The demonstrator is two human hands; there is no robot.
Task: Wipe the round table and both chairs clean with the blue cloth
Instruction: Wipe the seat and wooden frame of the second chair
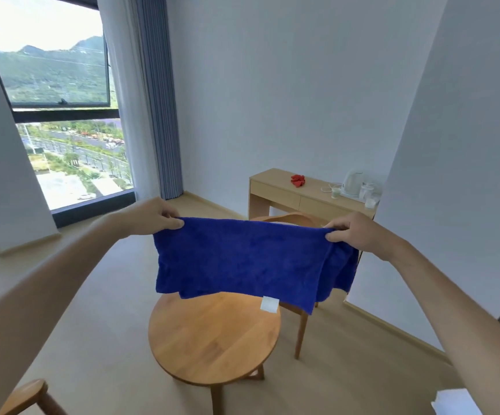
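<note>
Round table sat low and centre, one chair behind it, another at bottom left. Above the tabletop hung the blue cloth, stretched wide — left hand and right hand each pinched a top corner.

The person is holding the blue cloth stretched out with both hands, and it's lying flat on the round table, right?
Not quite. In the head view both hands, left and right, do hold the blue cloth stretched out, but it hangs in the air above the round table, not lying on it.
</note>
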